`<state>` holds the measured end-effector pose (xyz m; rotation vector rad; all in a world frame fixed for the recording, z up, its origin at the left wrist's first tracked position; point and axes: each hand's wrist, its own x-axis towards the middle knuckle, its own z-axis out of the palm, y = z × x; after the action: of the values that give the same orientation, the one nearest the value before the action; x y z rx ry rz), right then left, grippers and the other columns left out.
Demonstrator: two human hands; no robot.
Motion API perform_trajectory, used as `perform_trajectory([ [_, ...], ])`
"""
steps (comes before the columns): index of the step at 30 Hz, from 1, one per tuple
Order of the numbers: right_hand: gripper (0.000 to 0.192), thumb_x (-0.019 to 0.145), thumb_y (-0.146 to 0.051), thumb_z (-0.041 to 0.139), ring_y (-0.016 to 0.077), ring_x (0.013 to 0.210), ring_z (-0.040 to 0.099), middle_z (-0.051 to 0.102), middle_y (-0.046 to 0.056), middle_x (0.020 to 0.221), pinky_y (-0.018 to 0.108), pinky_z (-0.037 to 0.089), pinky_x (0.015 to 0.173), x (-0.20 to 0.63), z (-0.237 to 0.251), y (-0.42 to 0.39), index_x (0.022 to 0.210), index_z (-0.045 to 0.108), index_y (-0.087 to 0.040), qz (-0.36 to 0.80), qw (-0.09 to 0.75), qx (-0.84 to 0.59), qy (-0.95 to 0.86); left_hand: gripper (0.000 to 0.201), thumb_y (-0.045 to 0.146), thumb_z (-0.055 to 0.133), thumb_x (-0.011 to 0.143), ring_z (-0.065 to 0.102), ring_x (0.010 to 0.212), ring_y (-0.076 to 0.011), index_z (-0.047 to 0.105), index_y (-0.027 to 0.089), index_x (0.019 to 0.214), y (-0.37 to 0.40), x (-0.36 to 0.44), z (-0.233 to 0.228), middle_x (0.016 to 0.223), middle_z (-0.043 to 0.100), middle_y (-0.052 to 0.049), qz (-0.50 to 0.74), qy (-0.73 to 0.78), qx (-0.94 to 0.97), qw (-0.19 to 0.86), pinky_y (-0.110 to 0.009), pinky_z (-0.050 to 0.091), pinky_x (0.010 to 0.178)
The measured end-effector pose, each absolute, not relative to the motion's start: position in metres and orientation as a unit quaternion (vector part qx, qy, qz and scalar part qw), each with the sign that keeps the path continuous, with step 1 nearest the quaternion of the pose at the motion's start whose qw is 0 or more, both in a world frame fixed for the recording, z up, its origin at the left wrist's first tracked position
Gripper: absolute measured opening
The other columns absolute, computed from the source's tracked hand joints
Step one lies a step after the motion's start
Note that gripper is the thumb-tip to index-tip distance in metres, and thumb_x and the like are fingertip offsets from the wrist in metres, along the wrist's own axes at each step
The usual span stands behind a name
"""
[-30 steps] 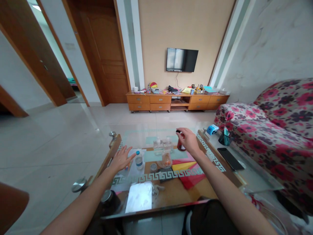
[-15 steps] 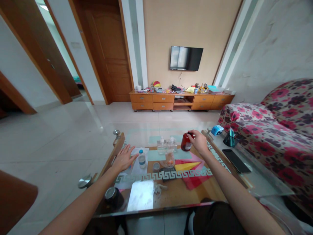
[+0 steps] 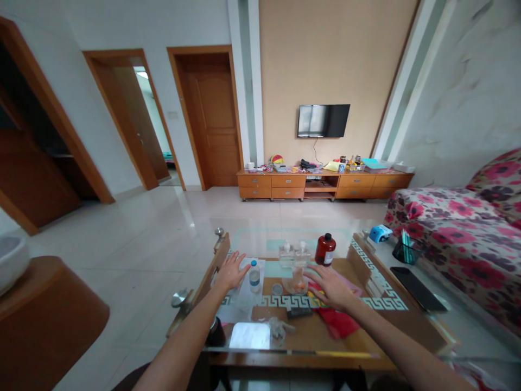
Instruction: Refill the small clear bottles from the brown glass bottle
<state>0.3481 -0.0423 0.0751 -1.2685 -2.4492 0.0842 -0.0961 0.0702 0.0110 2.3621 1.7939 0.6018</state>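
Observation:
My left hand (image 3: 233,270) is open, its fingers spread over the left part of the glass table, just left of a clear water bottle (image 3: 254,277) with a blue cap. With fingers apart and nothing in them, my right hand (image 3: 330,285) hovers over the right middle of the table. Beyond it stands a dark red bottle (image 3: 325,250) with a black cap and a white label, upright and apart from the hand. Two clear pump bottles (image 3: 293,254) stand left of the red one. A clear bag (image 3: 296,283) with something orange inside is close to my right fingertips.
A small clear round container (image 3: 277,289) sits in mid-table. Along the right edge are a pen holder (image 3: 407,250), a blue box (image 3: 380,234) and a black phone (image 3: 418,289). A dark jar (image 3: 215,332) is partly behind my left forearm.
My right hand has let go of the red bottle's cap and drawn back toward me. My left hand stays beside the water bottle. The camera view has tilted up and shifted left.

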Motion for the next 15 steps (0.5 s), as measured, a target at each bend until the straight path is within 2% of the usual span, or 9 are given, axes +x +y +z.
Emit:
perform_trajectory([
  [4, 0.065, 0.102, -0.056, 0.057, 0.0358, 0.154, 0.045, 0.040, 0.014, 0.171, 0.058, 0.041, 0.124, 0.354, 0.036, -0.054, 0.162, 0.050, -0.033, 0.089, 0.199, -0.501, -0.837, 0.065, 0.069, 0.053, 0.099, 0.055, 0.146, -0.0349, 0.068, 0.025, 0.143, 0.087, -0.107, 0.026, 0.153, 0.063, -0.016, 0.211, 0.594, 0.774, 0.057, -0.049, 0.037, 0.124],
  [6, 0.070, 0.101, -0.060, 0.057, 0.0366, 0.156, 0.041, 0.037, 0.012, 0.173, 0.059, 0.039, 0.126, 0.360, 0.023, -0.050, 0.165, 0.044, -0.035, 0.104, 0.203, -0.524, -0.821, 0.059, 0.066, 0.044, 0.103, 0.064, 0.134, -0.0301, 0.069, 0.027, 0.140, 0.118, -0.122, 0.036, 0.139, 0.072, -0.012, 0.217, 0.601, 0.767, 0.061, -0.044, 0.045, 0.117],
  [8, 0.069, 0.101, -0.061, 0.057, 0.0369, 0.158, 0.039, 0.036, 0.009, 0.174, 0.061, 0.037, 0.127, 0.366, 0.015, -0.042, 0.165, 0.044, -0.039, 0.112, 0.195, -0.536, -0.814, 0.058, 0.059, 0.033, 0.108, 0.066, 0.130, -0.0265, 0.067, 0.025, 0.141, 0.164, -0.143, 0.046, 0.136, 0.074, -0.010, 0.222, 0.616, 0.753, 0.063, -0.041, 0.047, 0.114],
  [12, 0.068, 0.098, -0.061, 0.061, 0.0383, 0.155, 0.043, 0.041, 0.005, 0.171, 0.061, 0.043, 0.124, 0.376, 0.005, -0.016, 0.162, 0.047, -0.045, 0.117, 0.184, -0.554, -0.803, 0.061, 0.053, 0.031, 0.107, 0.058, 0.140, -0.0267, 0.064, 0.021, 0.146, 0.278, -0.189, 0.063, 0.148, 0.067, -0.010, 0.213, 0.660, 0.718, 0.064, -0.042, 0.041, 0.121],
  [15, 0.061, 0.090, -0.063, 0.067, 0.0406, 0.140, 0.060, 0.059, 0.001, 0.157, 0.063, 0.056, 0.112, 0.376, -0.001, 0.010, 0.150, 0.059, -0.054, 0.130, 0.178, -0.552, -0.804, 0.069, 0.059, 0.032, 0.104, 0.055, 0.143, -0.0305, 0.059, 0.018, 0.152, 0.362, -0.215, 0.068, 0.152, 0.064, -0.013, 0.194, 0.700, 0.684, 0.068, -0.046, 0.039, 0.123],
])
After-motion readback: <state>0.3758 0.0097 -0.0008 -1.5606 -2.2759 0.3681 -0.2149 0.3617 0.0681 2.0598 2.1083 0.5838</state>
